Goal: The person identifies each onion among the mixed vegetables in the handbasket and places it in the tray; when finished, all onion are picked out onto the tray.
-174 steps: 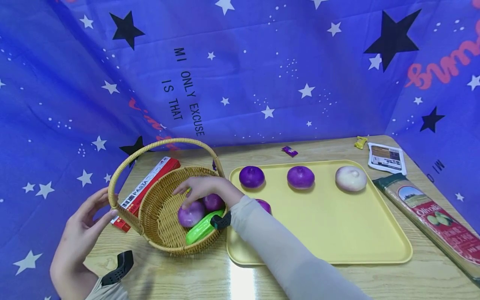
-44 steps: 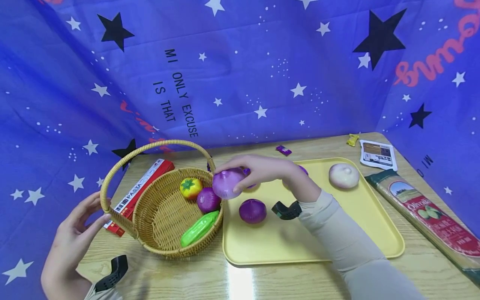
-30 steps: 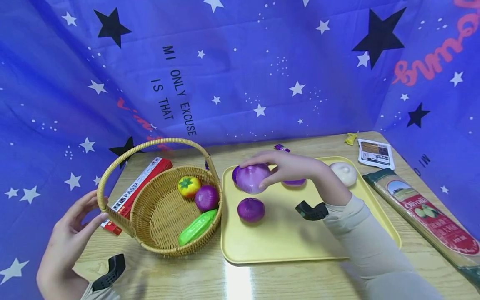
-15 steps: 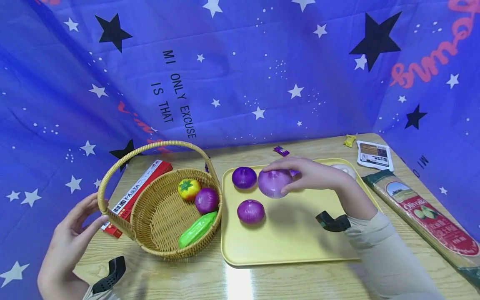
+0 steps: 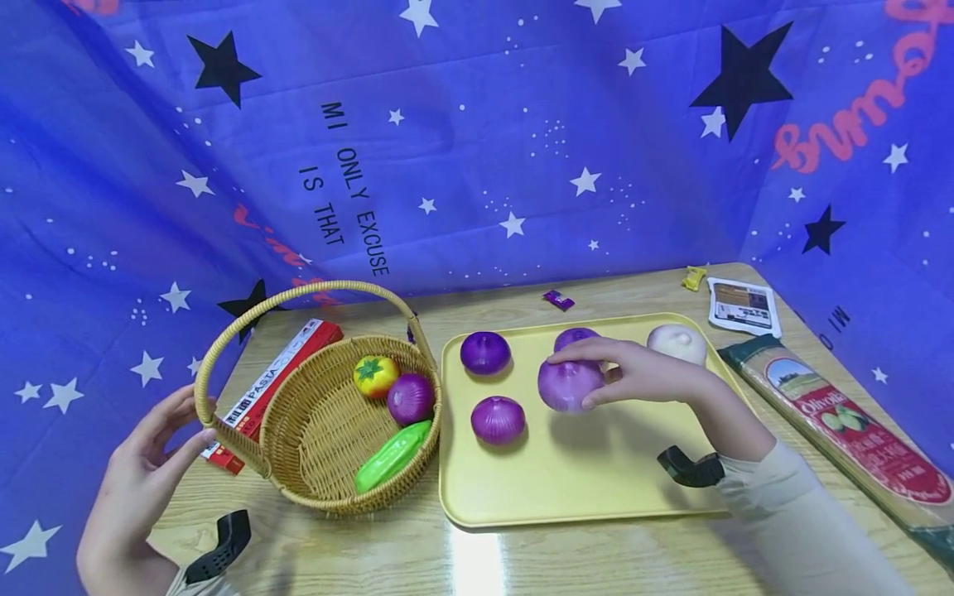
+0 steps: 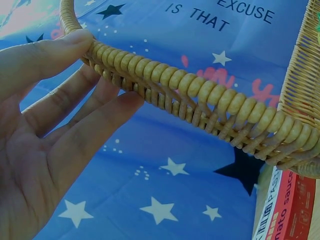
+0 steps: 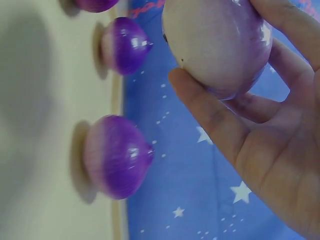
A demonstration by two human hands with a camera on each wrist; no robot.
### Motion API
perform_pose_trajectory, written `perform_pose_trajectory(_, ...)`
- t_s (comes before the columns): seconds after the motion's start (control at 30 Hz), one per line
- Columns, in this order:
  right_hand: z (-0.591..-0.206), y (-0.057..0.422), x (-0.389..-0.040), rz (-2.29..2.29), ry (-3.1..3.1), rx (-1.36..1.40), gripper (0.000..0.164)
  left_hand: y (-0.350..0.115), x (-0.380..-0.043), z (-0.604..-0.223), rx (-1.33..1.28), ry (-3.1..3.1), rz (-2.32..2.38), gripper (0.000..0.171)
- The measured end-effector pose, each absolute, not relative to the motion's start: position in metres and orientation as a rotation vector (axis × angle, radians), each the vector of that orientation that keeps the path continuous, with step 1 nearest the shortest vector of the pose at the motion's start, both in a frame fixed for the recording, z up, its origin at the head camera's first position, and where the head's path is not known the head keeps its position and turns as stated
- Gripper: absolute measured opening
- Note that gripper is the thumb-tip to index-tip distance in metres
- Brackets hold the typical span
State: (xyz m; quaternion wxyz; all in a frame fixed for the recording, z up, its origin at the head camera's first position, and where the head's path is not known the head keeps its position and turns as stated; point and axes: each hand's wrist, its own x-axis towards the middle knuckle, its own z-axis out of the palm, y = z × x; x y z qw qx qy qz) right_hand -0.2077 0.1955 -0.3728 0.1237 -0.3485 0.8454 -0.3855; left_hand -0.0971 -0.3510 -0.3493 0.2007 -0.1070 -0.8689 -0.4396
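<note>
My right hand (image 5: 656,372) grips a light purple onion (image 5: 565,389) by its sides, thumb on the near side. In the head view the onion hangs over the middle of the yellow tray (image 5: 566,488), its shadow below. The right wrist view shows the pale underside of this onion (image 7: 215,47) between thumb and fingers. On the tray sit more purple onions, one at back left (image 5: 485,353), one nearer (image 5: 498,420), one partly behind my hand (image 5: 575,337), plus a whitish onion (image 5: 676,343). My left hand (image 5: 134,488) pinches the wicker basket's handle (image 6: 165,80) near its base.
Inside the basket (image 5: 313,447) lie a yellow-red tomato-like piece (image 5: 376,377), a purple onion (image 5: 411,399) and a green cucumber-like vegetable (image 5: 393,456). A red pasta box (image 5: 276,377) stands behind it. Right of the tray are a spaghetti pack (image 5: 842,418) and a white packet (image 5: 744,306).
My right hand has lifted the light purple onion out of the basket and carried it right, over the tray, most recently lowering slightly. My left hand stays on the basket handle.
</note>
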Motion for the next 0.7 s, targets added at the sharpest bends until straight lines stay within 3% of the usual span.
perform_pose_trajectory(0.7,-0.426,0.220,-0.206,-1.106,2.343,-0.874,0.060,-0.351,-0.098,-0.350,-0.327,-2.410,-1.236,0.056)
